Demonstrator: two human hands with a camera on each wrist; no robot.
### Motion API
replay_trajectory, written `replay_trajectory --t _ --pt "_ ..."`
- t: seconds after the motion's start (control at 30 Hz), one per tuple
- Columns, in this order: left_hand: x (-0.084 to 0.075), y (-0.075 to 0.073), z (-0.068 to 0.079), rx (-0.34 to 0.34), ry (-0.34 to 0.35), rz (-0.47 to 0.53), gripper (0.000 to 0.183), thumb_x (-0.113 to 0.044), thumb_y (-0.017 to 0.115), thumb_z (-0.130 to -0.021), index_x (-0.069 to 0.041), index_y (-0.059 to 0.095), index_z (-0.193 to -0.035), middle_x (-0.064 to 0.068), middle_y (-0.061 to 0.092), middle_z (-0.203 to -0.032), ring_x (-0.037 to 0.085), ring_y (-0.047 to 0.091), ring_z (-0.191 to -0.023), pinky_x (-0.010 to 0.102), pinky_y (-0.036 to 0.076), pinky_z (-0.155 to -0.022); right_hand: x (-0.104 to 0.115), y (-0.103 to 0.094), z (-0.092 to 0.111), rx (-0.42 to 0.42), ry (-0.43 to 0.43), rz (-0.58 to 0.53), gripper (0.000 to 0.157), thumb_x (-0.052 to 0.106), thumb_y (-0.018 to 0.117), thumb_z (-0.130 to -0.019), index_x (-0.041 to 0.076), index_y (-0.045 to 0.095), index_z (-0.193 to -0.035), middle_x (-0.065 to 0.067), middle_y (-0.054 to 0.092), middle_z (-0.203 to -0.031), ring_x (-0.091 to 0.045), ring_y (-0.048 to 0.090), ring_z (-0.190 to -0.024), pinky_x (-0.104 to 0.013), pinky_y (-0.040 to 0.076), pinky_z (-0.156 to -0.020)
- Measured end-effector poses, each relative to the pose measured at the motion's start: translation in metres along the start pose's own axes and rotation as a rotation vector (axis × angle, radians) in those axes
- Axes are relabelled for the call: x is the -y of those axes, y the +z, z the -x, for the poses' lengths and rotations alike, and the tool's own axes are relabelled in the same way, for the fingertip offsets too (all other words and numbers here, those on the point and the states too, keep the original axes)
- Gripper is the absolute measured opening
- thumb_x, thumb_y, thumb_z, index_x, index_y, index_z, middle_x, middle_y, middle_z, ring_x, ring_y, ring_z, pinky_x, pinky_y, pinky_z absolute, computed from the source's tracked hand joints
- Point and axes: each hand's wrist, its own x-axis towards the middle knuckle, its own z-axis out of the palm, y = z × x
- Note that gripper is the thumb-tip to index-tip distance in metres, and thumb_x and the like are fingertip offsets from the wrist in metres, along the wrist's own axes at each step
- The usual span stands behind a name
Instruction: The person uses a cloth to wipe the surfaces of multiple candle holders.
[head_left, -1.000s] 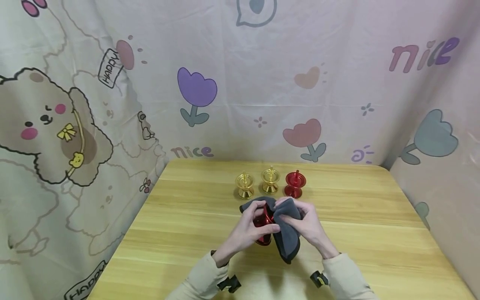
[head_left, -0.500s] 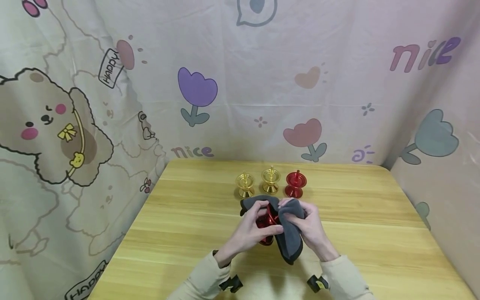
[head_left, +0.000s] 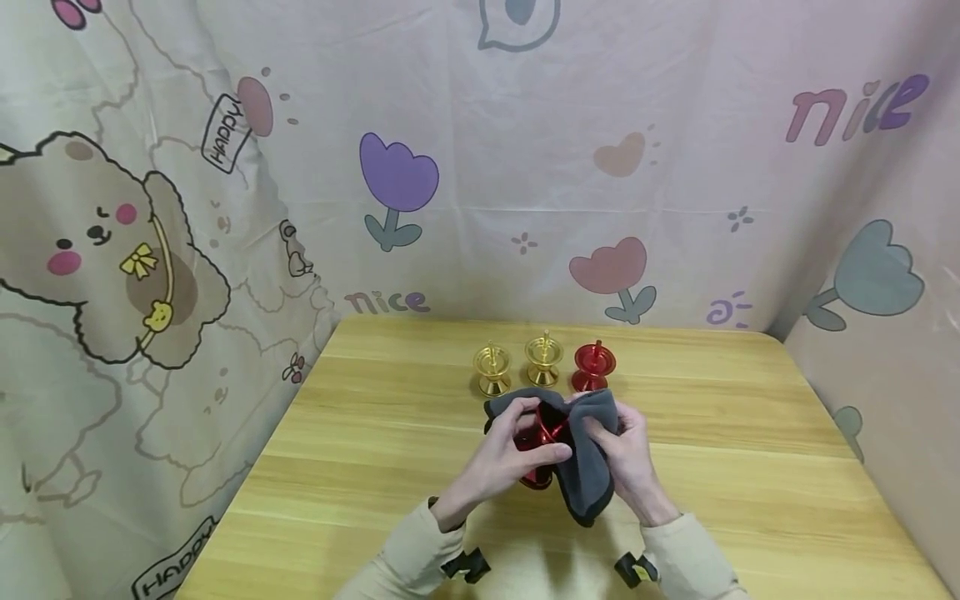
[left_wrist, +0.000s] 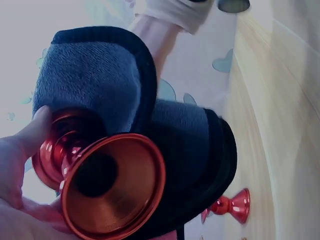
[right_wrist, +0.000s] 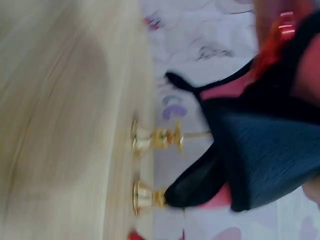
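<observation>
In the head view my left hand (head_left: 495, 458) grips a shiny red metal candle holder (head_left: 537, 478), tilted above the table. Its hollow base (left_wrist: 115, 187) faces the left wrist camera. A grey cloth (head_left: 587, 475) with a dark border is bunched in my right hand (head_left: 628, 450), whose thumb pinches a fold of it. The cloth covers the right side of the holder and spreads behind it, hiding its dish end and some right fingers. In the right wrist view the cloth (right_wrist: 270, 155) is blurred.
Beyond my hands, two gold candle holders (head_left: 492, 371) (head_left: 543, 360) and another red candle holder (head_left: 594, 367) stand upright in a row on the wooden table (head_left: 360, 467). Patterned curtains (head_left: 480, 167) hang at the back and both sides.
Both hands have shifted slightly to the right with the candle holder and cloth. The right hand has turned a little and its fold of cloth stands higher. The upright holders stay put.
</observation>
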Motion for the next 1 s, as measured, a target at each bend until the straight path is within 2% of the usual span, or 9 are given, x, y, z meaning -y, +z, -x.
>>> replay_trajectory --t 0.13,0.2,0.33,0.5,0.67,0.77,0.9,1.0 --pt "-0.003 0.002 0.0 -0.02 -0.006 0.068 0.061 -0.03 0.077 -0.091 -0.008 0.048 -0.14 0.022 0.069 -0.126 0.007 0.069 -0.102 0.025 0.061 -0.083 -0.001 -0.003 0.004 0.017 -0.169 0.245 0.033 -0.018 0.062 -0.087 0.008 0.076 -0.103 0.011 0.075 -0.106 -0.003 0.07 -0.099 -0.015 0.056 -0.082" --pt "-0.003 0.001 0.001 -0.032 -0.024 0.106 0.06 -0.027 0.076 -0.091 -0.007 0.048 -0.14 0.024 0.069 -0.125 0.005 0.069 -0.099 0.024 0.06 -0.082 -0.003 -0.005 0.006 0.054 -0.277 0.318 0.033 -0.019 0.063 -0.085 0.006 0.076 -0.102 0.01 0.074 -0.11 -0.004 0.069 -0.103 -0.015 0.056 -0.086" --pt "-0.003 -0.002 0.002 -0.045 -0.072 0.156 0.059 -0.024 0.075 -0.092 -0.005 0.048 -0.141 0.026 0.068 -0.125 0.004 0.067 -0.097 0.023 0.059 -0.082 -0.007 -0.009 0.006 0.17 -0.458 0.328 0.025 -0.014 0.07 -0.084 -0.002 0.074 -0.105 -0.005 0.073 -0.119 -0.012 0.068 -0.114 -0.02 0.054 -0.097" --pt "-0.005 -0.004 0.004 -0.057 -0.108 0.189 0.06 -0.025 0.073 -0.094 -0.003 0.047 -0.142 0.027 0.066 -0.129 0.006 0.067 -0.099 0.026 0.06 -0.085 -0.005 -0.009 0.002 0.255 -0.595 0.369 0.023 0.004 0.076 -0.087 -0.005 0.073 -0.108 -0.018 0.072 -0.117 -0.018 0.068 -0.117 -0.025 0.052 -0.105" --pt "-0.008 -0.004 0.005 -0.063 -0.1 0.214 0.061 -0.026 0.074 -0.093 -0.001 0.047 -0.142 0.028 0.065 -0.13 0.009 0.069 -0.101 0.029 0.061 -0.089 0.001 -0.002 -0.003 0.265 -0.752 0.467 0.021 0.004 0.073 -0.091 -0.01 0.072 -0.106 -0.025 0.072 -0.105 -0.029 0.07 -0.105 -0.03 0.054 -0.105" --pt "-0.008 -0.002 0.005 -0.084 -0.103 0.222 0.061 -0.026 0.074 -0.093 -0.001 0.046 -0.141 0.028 0.066 -0.128 0.009 0.069 -0.099 0.028 0.061 -0.087 0.004 0.001 -0.006 0.249 -0.833 0.528 0.017 0.003 0.068 -0.093 -0.011 0.072 -0.102 -0.026 0.071 -0.099 -0.032 0.07 -0.096 -0.031 0.055 -0.103" --pt "-0.008 0.001 0.005 -0.099 -0.1 0.189 0.063 -0.029 0.074 -0.093 -0.004 0.042 -0.14 0.028 0.067 -0.126 0.011 0.068 -0.1 0.024 0.059 -0.084 0.007 0.002 -0.009 0.232 -0.889 0.563 0.014 -0.003 0.062 -0.094 -0.013 0.071 -0.096 -0.026 0.071 -0.094 -0.033 0.07 -0.091 -0.03 0.057 -0.1" --pt "-0.008 0.001 0.007 -0.049 -0.063 0.111 0.067 -0.034 0.073 -0.093 -0.008 0.036 -0.144 0.026 0.065 -0.131 0.019 0.067 -0.11 0.025 0.059 -0.088 0.006 -0.001 -0.011 0.213 -0.906 0.55 0.014 -0.012 0.058 -0.087 -0.014 0.071 -0.092 -0.026 0.071 -0.092 -0.032 0.07 -0.091 -0.031 0.058 -0.098"
